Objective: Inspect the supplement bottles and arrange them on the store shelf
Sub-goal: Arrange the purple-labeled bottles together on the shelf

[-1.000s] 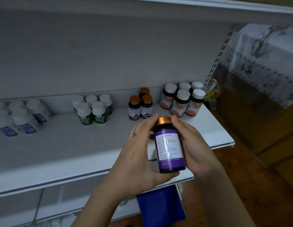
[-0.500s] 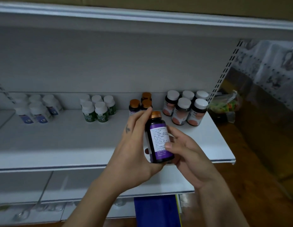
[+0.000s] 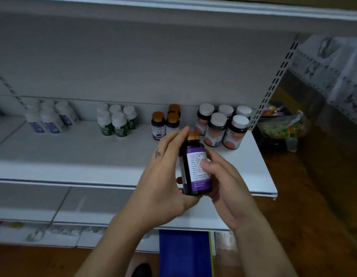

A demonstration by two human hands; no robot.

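Both hands held one purple bottle (image 3: 195, 166) up in front of the shelf (image 3: 73, 156). The left hand (image 3: 163, 176) wrapped round its side and the right hand (image 3: 221, 176) pinched its label. Three matching bottles (image 3: 165, 122), I think, already stood at the back. This one was not yet put down.

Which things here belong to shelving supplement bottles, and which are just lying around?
Job: purple-label bottle held by left hand and right hand; matching orange-capped bottles; white-capped bottle groups; shelf.
Lying about: plastic bag right of shelf; blue panel below.
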